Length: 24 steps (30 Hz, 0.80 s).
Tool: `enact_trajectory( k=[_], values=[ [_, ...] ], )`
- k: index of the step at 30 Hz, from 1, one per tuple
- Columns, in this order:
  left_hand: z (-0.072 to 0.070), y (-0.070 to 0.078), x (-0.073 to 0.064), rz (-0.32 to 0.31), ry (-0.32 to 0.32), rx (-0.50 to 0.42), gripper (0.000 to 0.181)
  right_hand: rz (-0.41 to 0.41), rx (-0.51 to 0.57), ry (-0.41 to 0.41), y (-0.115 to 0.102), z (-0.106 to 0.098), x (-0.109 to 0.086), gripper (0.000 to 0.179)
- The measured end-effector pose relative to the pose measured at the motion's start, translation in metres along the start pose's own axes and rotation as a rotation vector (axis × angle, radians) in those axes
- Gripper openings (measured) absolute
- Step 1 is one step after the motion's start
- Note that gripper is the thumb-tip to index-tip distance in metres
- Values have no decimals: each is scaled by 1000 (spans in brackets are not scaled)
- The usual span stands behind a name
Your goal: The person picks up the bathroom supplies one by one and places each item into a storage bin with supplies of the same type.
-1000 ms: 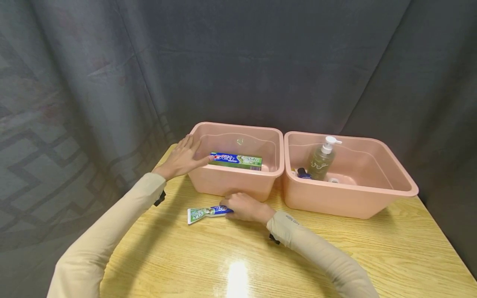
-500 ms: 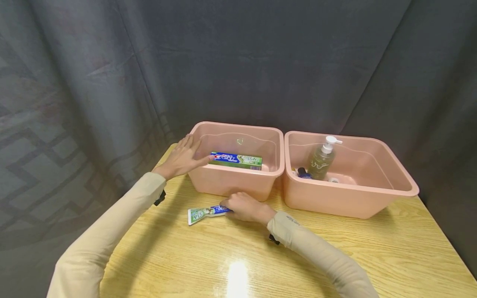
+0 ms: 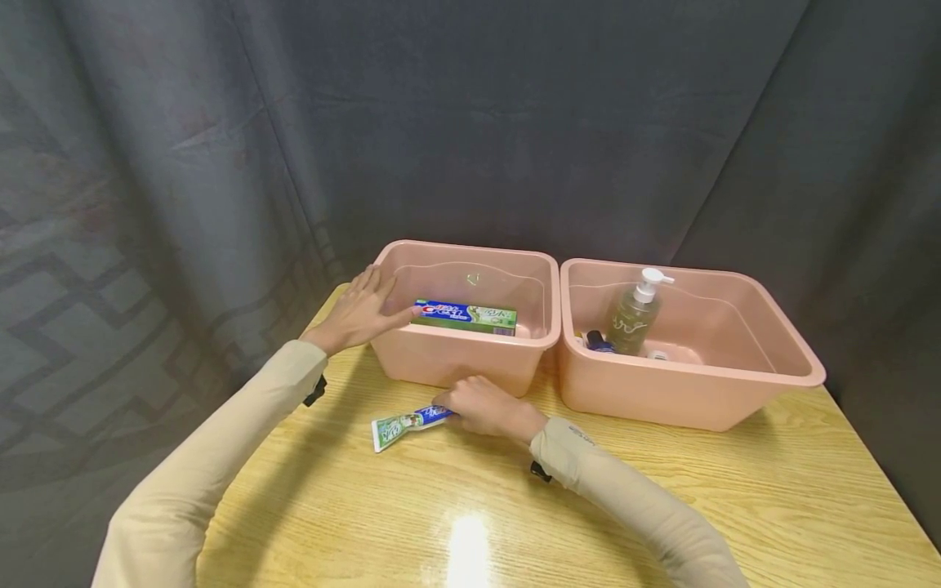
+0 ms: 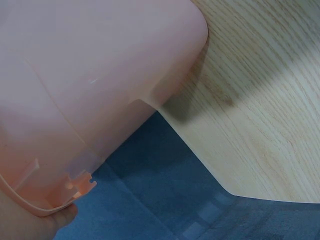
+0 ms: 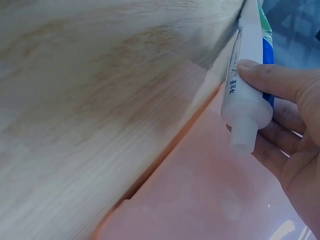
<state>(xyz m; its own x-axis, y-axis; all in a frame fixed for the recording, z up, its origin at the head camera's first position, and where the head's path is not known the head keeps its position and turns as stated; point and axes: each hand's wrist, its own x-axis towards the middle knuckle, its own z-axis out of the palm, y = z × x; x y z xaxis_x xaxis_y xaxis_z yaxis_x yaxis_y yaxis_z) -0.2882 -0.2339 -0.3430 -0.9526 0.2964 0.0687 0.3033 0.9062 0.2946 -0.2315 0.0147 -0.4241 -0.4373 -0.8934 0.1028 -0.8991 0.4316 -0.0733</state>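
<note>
A green-and-blue toothpaste tube (image 3: 412, 423) is held just in front of the left pink bin (image 3: 456, 359). My right hand (image 3: 485, 406) pinches its capped end between thumb and fingers; in the right wrist view the white cap (image 5: 244, 135) sticks out past the grip. My left hand (image 3: 360, 314) rests on the left bin's near-left corner, fingers spread and fairly straight along the rim, thumb pointing over the front edge. In the left wrist view only part of that hand (image 4: 35, 220) shows beside the rim. Inside this bin lies a toothpaste box (image 3: 465, 317).
Close beside it on the right stands a second pink bin (image 3: 684, 396). It holds a pump bottle (image 3: 634, 318), a dark-capped item (image 3: 599, 343) and a small white item (image 3: 657, 355). A grey curtain (image 3: 470, 122) hangs behind the wooden table (image 3: 353, 523).
The toothpaste tube's flat end has swung slightly toward the near side, as the right hand shifts a little. The left hand and both bins stay put.
</note>
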Motion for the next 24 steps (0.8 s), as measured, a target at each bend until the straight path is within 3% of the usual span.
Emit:
enact_trajectory(
  k=[15, 24],
  values=[
    [2, -2, 1, 8, 3, 11, 96, -28, -38, 65, 5, -12, -8, 19],
    [1, -1, 2, 17, 13, 10, 95, -51, -6, 137, 3, -23, -13, 22]
  ],
)
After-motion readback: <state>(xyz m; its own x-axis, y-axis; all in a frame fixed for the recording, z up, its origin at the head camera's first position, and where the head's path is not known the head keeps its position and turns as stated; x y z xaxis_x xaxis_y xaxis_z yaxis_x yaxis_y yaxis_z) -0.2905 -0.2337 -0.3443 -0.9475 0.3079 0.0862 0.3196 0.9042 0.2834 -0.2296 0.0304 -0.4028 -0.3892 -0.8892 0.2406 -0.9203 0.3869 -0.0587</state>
